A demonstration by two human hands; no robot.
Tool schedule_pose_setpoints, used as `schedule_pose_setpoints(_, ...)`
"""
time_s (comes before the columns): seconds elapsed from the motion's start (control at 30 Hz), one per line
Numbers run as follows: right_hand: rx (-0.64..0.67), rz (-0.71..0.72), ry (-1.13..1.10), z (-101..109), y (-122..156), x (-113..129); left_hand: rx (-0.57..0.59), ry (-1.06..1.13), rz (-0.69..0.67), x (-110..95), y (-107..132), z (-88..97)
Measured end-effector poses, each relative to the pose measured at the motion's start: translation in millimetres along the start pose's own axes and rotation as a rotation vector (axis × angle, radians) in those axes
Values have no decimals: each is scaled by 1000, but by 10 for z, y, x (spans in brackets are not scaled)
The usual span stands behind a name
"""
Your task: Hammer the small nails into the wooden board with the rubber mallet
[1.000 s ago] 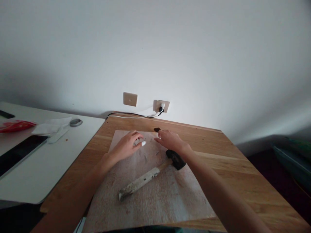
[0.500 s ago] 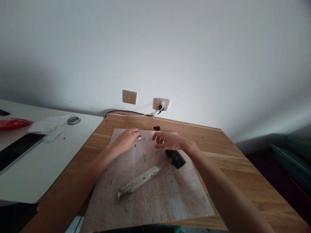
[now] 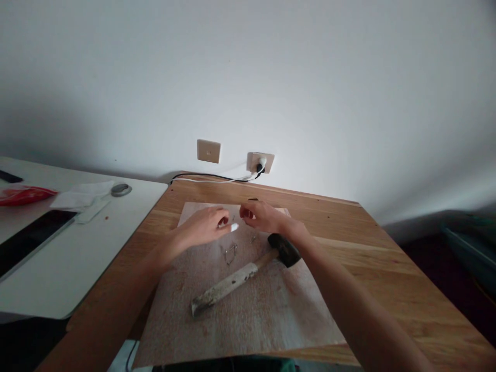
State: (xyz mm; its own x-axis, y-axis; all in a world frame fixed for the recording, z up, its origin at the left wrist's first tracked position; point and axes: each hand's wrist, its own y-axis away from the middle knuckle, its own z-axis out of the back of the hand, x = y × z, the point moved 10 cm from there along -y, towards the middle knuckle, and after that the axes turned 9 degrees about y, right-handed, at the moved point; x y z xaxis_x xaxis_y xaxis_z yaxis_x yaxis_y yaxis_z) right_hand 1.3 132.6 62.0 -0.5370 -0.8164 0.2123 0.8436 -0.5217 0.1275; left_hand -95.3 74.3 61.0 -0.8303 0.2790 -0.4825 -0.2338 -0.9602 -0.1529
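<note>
Wooden board [image 3: 248,310] held a hammer [image 3: 244,274]; both hands, left [image 3: 205,227] and right [image 3: 263,216], pinched small nails [image 3: 231,253], fingers curled.

Small metal nails [image 3: 231,252] lie scattered on a pale board [image 3: 248,315], just beyond a paint-flecked hammer [image 3: 248,274].
</note>
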Motion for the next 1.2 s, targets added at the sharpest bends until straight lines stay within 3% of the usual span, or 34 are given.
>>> schedule_pose_setpoints(0.1, 40, 58, -100, 28, 103, -12, -63, 33, -45, 30, -79, -29)
schedule_pose_setpoints(0.3, -58, 21, -156, 137, 354, -199, -19, 82, -103, 95, -342, -217)
schedule_pose_setpoints(0.5, -139, 4, -201, 183, 649, -305, -9, -4, -145, 67, -367, -206)
schedule_pose_setpoints(0.63, -188, 8, -224, 151, 786, -329, -86, -66, -96, 36, -411, -114)
schedule_pose_setpoints(0.73, -280, 13, -258, 196, 899, -341, -133, -68, -58, -23, -437, -33)
schedule_pose_setpoints(0.9, -500, -60, -251, 296, 1268, -454, 1, -51, -64, -49, -210, -33)
schedule_pose_setpoints(1.0, -557, -227, -236, 40, 1667, -671, -138, -100, 19, 122, 188, 233)
schedule_pose_setpoints(1.1, -504, -281, -213, -531, 2159, -809, -253, -123, 102, 238, 748, 431)
schedule_pose_setpoints(1.2, -367, -210, -229, -1195, 2585, -798, -262, -135, 229, 289, 1303, 399)
